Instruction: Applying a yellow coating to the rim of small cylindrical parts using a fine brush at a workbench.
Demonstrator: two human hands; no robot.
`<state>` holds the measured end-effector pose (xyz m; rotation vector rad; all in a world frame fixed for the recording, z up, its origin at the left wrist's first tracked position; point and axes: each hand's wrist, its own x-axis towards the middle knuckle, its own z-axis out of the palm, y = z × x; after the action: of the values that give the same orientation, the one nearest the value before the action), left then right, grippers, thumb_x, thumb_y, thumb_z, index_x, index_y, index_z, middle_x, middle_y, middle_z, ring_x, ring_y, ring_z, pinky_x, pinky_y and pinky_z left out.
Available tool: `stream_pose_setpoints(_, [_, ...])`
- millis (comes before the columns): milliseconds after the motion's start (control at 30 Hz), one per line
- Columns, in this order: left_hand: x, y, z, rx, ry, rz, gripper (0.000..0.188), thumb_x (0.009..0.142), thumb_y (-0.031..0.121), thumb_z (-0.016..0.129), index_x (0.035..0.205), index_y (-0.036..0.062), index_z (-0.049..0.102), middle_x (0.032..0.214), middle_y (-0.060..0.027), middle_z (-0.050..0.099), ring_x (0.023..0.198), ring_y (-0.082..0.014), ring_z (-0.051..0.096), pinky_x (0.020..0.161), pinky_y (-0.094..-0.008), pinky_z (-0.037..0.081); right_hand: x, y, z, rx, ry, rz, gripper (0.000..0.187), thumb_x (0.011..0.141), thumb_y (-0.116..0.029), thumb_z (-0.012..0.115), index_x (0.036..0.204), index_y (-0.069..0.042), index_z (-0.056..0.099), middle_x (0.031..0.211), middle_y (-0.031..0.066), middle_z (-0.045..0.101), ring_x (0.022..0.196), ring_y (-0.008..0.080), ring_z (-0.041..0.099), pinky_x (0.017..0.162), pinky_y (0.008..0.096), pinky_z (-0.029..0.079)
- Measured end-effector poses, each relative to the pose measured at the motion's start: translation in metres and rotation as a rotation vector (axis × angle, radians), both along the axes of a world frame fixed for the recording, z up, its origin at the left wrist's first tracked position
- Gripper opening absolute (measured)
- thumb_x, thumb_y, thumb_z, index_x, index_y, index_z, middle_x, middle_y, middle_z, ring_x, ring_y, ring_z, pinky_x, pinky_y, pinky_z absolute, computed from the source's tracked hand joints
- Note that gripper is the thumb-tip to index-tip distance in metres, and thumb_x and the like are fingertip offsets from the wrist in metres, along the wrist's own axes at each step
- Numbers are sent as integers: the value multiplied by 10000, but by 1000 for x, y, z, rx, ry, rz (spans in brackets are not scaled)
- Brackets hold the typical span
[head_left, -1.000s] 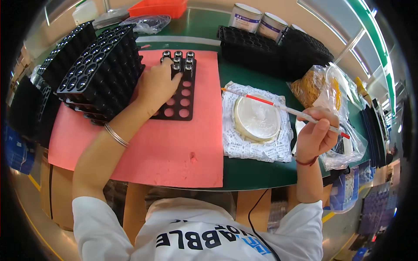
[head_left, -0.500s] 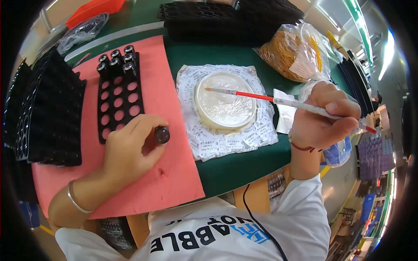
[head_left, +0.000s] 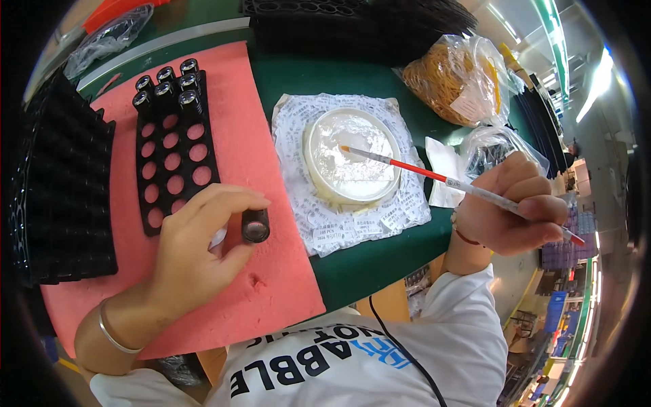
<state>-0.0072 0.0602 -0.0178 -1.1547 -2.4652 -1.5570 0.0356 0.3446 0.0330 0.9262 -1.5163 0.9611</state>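
My left hand point(head_left: 193, 247) is closed round a small black cylinder point(head_left: 255, 229), its round end tilted toward me, above the pink mat. A slim paintbrush point(head_left: 417, 169) with a red and white handle is gripped in my right hand point(head_left: 517, 203). Its tan tip points left over a round white dish point(head_left: 312, 169) with a glossy, wet-looking inside; whether the tip touches it I cannot tell. Left of my left hand lies a black tray with holes point(head_left: 160, 149). Several black cylinders with shiny tops point(head_left: 163, 91) stand at its far end.
Stacked black trays point(head_left: 64, 183) rise at the left edge, with more black trays point(head_left: 352, 34) at the back. The dish sits on a paper-covered pad point(head_left: 332, 230). A bag of rubber bands point(head_left: 451, 81) and a white tissue point(head_left: 444, 173) lie to its right.
The brush tip has moved rightward and slightly nearer over the dish. The cylinder in my left hand shows more of its side. The whole view has shifted a little.
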Motion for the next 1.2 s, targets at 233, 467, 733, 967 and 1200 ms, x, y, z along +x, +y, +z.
stream_pose_setpoints(233, [4,-1,5,-22,-20,22,372,553,-102,568,906,13,543,867,-116,561,808,-256,561,695,-290,447,8,-7,1,-57,15,-24,401,890,-399,305,659,-80,382,479,-2,277,429,88,215,443,260,180])
stream_pose_setpoints(467, [3,-5,5,34,-121,3,354,570,-91,568,906,17,544,855,-113,558,791,-247,562,686,-274,442,5,-9,-1,-131,-54,20,386,890,-380,327,648,-81,355,461,-8,247,425,84,185,444,260,170])
stream_pose_setpoints(733, [4,-7,11,11,-139,7,274,618,-44,591,881,22,553,811,-95,557,717,-193,556,591,-244,425,-2,-7,14,-266,-42,13,364,885,-398,341,675,-101,365,455,-23,213,400,60,164,399,234,159])
stream_pose_setpoints(967, [8,-10,12,10,-164,7,247,638,-6,607,877,29,561,785,-74,561,581,-146,479,511,-224,381,34,-5,3,-678,-253,-187,336,864,-421,379,796,-96,428,580,37,436,488,119,390,443,227,312])
stream_pose_setpoints(1200, [8,-6,11,46,-80,-6,249,629,2,616,870,36,562,742,-49,543,516,-115,396,470,-230,341,86,-18,-58,-1054,-302,-307,292,843,-361,465,860,-71,488,702,25,518,650,108,476,570,198,370])
